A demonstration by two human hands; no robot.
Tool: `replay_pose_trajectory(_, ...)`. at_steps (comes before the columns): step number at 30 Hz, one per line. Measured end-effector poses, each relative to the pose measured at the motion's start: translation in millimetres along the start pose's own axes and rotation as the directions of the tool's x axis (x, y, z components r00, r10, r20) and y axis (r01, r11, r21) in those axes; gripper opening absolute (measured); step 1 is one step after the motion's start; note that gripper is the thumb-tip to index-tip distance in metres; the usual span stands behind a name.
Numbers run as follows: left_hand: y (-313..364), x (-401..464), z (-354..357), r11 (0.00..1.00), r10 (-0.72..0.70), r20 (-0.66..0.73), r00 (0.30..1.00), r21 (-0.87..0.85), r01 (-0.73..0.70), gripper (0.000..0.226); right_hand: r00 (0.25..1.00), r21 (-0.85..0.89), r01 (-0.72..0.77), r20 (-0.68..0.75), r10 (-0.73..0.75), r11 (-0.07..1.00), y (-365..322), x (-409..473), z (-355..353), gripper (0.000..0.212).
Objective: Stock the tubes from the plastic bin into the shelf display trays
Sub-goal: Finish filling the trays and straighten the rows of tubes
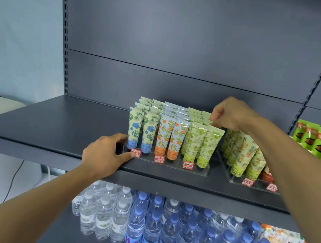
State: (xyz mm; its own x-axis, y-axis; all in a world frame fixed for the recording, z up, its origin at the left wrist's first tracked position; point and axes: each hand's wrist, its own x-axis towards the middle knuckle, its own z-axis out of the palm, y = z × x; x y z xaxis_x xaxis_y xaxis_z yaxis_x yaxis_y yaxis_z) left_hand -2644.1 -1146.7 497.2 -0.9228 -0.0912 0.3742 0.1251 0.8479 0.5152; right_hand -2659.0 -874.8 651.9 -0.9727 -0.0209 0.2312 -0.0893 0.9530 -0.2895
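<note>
The dark shelf (pixel 48 124) carries a clear display tray (pixel 169 165), full of upright tubes in blue, orange and green rows. The plastic bin is not in view. The left hand (pixel 105 154) holds the tray's near left corner with curled fingers. The right hand (pixel 231 114) pinches the top of a green tube (pixel 210 121) in the far right row. To do it well, I think: keep the tray steady, push the tube straight down.

The left hand (pixel 105 152) grips the near-left corner of the clear display tray (pixel 166 163). The right hand (pixel 231 113) pinches a green tube (pixel 206 116) at the far right of that tray.
</note>
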Motion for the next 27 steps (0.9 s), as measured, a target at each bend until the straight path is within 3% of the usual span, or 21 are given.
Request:
replay_pose_trajectory(7, -0.2, 0.4, 0.4, 1.000, 0.001, 0.000, 1.000, 0.008, -0.001, 0.049, 1.000, 0.078, -0.006, 0.026, 0.004, 0.997, 2.0, -1.9, -6.1, 0.009)
replay_pose_trajectory(11, 1.9, -0.2, -0.2, 1.000, 0.005, 0.000, 1.000, 0.008, -0.005, 0.049, 0.997, 0.237, 0.072, -0.045, -0.063, 0.969, -0.8, -8.2, -14.2, 0.008)
replay_pose_trajectory(13, 2.1, -0.2, -0.3, 1.000, 0.003, 0.001, 1.000, 0.008, -0.004, 0.049, 0.991, 0.242, 0.130, -0.012, -0.131, 0.962, -5.1, -13.2, -16.1, 0.007)
replay_pose_trajectory(16, 1.3, -0.2, -0.2, 1.000, -0.004, 0.005, 1.000, 0.012, 0.003, 0.049, 0.977, 0.073, 0.186, 0.088, -0.192, 0.980, -12.4, -18.4, -10.0, 0.007)
replay_pose_trajectory(20, 1.3, -0.1, -0.5, 1.000, -0.003, 0.003, 1.000, 0.008, 0.003, 0.049, 0.983, -0.193, 0.180, 0.055, -0.172, 0.964, -22.1, -23.1, 2.6, 0.031)
replay_pose_trajectory(27, 1.8, -1.4, -0.3, 1.000, 0.003, -0.008, 1.000, -0.010, -0.003, 0.048, 0.984, -0.275, 0.176, 0.031, -0.174, 0.945, -24.9, -22.3, 14.0, 0.044)
